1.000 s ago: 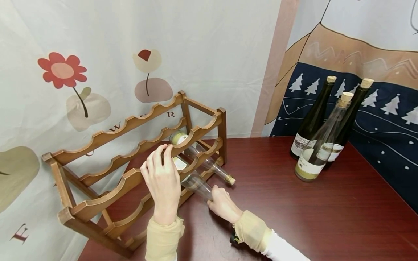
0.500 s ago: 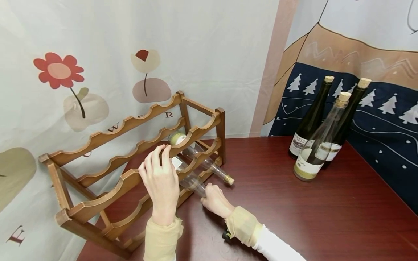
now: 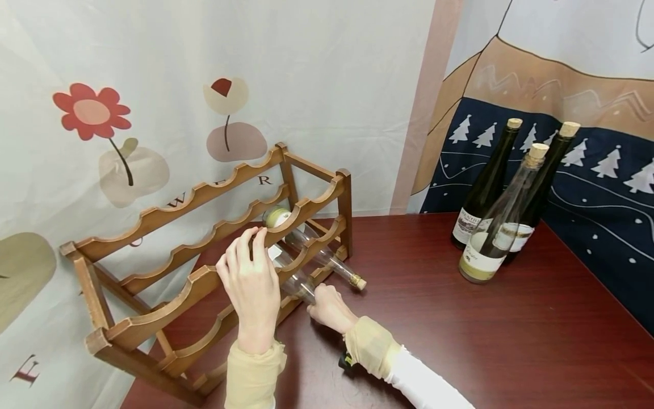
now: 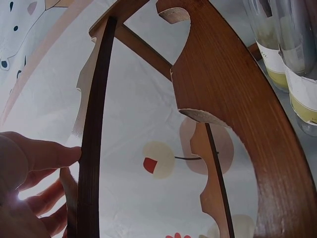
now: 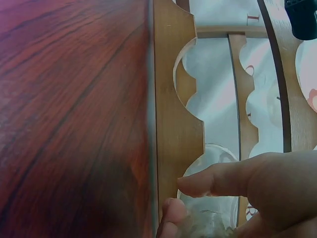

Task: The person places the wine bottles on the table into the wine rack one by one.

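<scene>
A wooden wine rack [image 3: 200, 280] with scalloped rails stands on the table. My left hand [image 3: 251, 284] grips its upper front rail, thumb on one side and fingers on the other in the left wrist view. My right hand [image 3: 329, 311] holds a clear glass wine bottle [image 3: 297, 284] by its neck end. That bottle lies in a low slot of the rack, its pale-labelled body inside and its tip hidden in the hand. In the right wrist view, the thumb and fingers of my right hand [image 5: 257, 183] surround the neck.
Beside the held bottle, another clear corked bottle [image 3: 334, 264] lies in the rack, neck toward the front. Farther right stand a clear corked bottle [image 3: 485, 255] and two dark green ones [image 3: 485, 187]. A printed curtain [image 3: 327, 85] hangs behind the dark red table [image 3: 424, 318].
My right hand has moved left toward the rack, sliding the bottle deeper into its slot. My left hand stays on the rail.
</scene>
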Demonstrator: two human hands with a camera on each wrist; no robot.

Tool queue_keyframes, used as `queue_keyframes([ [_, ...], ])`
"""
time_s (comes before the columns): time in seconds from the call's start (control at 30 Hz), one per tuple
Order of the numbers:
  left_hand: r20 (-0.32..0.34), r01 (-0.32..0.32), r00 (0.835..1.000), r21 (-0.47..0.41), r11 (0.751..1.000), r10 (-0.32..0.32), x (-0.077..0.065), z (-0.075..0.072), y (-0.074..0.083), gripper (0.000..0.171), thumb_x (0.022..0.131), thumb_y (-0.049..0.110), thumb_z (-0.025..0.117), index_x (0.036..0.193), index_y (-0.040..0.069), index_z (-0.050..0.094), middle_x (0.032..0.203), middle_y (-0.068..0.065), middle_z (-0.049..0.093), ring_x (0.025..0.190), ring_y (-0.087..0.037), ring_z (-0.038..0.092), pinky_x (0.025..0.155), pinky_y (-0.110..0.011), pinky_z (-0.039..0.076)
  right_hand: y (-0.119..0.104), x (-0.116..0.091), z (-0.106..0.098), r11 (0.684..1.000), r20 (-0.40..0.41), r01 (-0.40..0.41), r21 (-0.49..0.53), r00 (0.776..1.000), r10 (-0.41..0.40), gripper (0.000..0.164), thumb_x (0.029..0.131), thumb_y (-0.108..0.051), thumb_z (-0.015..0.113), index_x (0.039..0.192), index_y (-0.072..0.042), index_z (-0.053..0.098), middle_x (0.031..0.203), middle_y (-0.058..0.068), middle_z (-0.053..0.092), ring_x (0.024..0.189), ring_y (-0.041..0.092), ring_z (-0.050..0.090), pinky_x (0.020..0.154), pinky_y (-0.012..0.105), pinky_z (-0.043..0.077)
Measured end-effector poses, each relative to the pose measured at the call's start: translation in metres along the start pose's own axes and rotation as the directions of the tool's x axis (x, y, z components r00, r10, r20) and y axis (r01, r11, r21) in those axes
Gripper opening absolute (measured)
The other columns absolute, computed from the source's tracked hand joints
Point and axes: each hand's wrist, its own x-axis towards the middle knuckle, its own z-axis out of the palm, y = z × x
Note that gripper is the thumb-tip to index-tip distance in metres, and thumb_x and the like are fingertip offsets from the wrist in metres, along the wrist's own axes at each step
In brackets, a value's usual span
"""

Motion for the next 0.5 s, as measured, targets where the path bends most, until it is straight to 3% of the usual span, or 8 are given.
queue_keyframes([
  [0.3,-0.003,0.001,1.0,-0.001,1.0,-0.001,-0.0009,0.0005,-0.0003,0.024,0.09,-0.001,0.055,0.111,0.006,0.063,0.115,-0.011,0.062,0.102,-0.032,0.053,0.082,-0.047,0.035,-0.0041,0.0049,0.0029,1.0,0.007,-0.009,-0.02,1.0,0.009,0.013,0.072,-0.009,0.066,0.069,0.001,0.059,0.075,0.016,0.063,0.063,0.024,0.06,0.054,0.037,0.048],
  [0.5,-0.007,-0.003,1.0,0.007,1.0,0.003,-0.0005,-0.0001,-0.0009,0.025,0.089,-0.001,0.055,0.111,0.006,0.063,0.115,-0.011,0.062,0.102,-0.032,0.053,0.081,-0.047,0.035,-0.0053,0.0057,0.0019,1.0,0.021,0.007,-0.021,1.0,-0.007,0.016,0.073,-0.01,0.067,0.065,-0.003,0.055,0.071,0.011,0.058,0.059,0.02,0.054,0.052,0.035,0.046],
])
